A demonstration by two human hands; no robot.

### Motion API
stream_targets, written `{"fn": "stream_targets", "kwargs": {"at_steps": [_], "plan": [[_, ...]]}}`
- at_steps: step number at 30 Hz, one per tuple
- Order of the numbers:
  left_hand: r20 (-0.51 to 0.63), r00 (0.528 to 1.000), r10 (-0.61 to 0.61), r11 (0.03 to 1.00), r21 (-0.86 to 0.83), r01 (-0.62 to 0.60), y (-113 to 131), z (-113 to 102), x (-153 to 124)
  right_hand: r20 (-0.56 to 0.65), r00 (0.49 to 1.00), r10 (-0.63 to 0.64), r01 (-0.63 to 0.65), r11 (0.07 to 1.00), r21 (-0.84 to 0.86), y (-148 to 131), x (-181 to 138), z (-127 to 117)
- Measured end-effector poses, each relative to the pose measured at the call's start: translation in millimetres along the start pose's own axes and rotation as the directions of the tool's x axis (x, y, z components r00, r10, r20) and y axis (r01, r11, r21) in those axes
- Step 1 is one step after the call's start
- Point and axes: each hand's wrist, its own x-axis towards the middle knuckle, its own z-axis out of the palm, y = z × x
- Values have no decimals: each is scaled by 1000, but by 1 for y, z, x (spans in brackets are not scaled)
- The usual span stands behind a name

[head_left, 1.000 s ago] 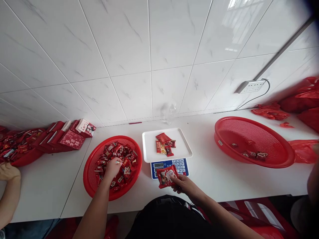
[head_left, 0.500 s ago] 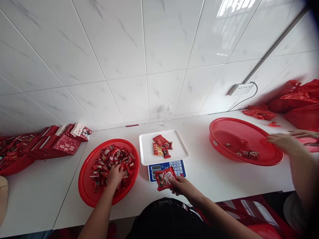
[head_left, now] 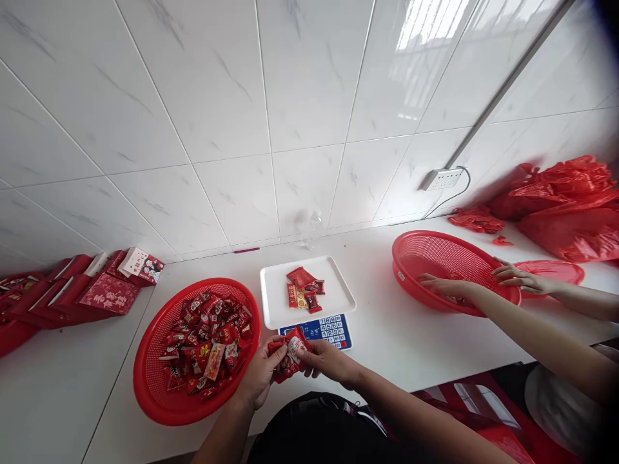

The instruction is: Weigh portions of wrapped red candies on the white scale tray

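In front of my body, a red candy packet (head_left: pixel 291 353) is held between both hands. My left hand (head_left: pixel 264 372) grips its left side, fingers closed; whether another wrapped candy is tucked in there I cannot make out. My right hand (head_left: pixel 334 363) pinches the packet's right side with thumb and fingers. Just behind the hands stands a blue digital scale (head_left: pixel 333 330), its display partly covered. Its white tray (head_left: pixel 338 293) bears several wrapped snacks (head_left: pixel 304 288). To the left is a red mesh basket (head_left: pixel 145 367) full of wrapped candies (head_left: pixel 206 348).
At right, a co-worker's hands (head_left: pixel 520 278) are at another red basket (head_left: pixel 411 248). Red plastic bags (head_left: pixel 570 206) lie beyond it. Red gift boxes (head_left: pixel 109 293) stand at far left. A clear bottle (head_left: pixel 313 229) is near the wall, below a power strip (head_left: pixel 442 179).
My left hand has left the candy basket and moved right to the packet. My right hand has shifted slightly left with it. The co-worker's hand has reached into the right basket.
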Motion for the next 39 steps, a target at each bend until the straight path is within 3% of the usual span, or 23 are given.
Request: {"fn": "stream_targets", "kwargs": {"at_steps": [2,4,6,9,13,19,34,39], "plan": [[-59,998,0,998,-62,-3,0,-5,2,-74,997,-9,1,994,-109,-1,7,-14],[-110,993,-35,996,-88,25,2,-15,3,-251,966,-58,-19,955,-296,-3,16,-34],[-161,984,-81,994,-90,67,6,-23,1,-409,899,-156,-107,828,-551,-6,27,-56],[-213,971,-113,991,-98,93,9,-26,-3,-483,849,-213,-276,601,-750,-9,46,-84],[-203,971,-125,985,-140,98,11,-18,-8,-525,842,-127,-388,534,-751,-6,66,-105],[-175,975,-135,983,-150,109,12,-13,-9,-541,838,-74,-447,476,-758,1,75,-108],[-128,985,-115,988,-115,101,5,-17,-1,-463,859,-219,-326,463,-824,12,56,-104],[-139,981,-136,988,-87,124,6,-16,-3,-488,833,-260,-331,473,-817,5,58,-92]]}}
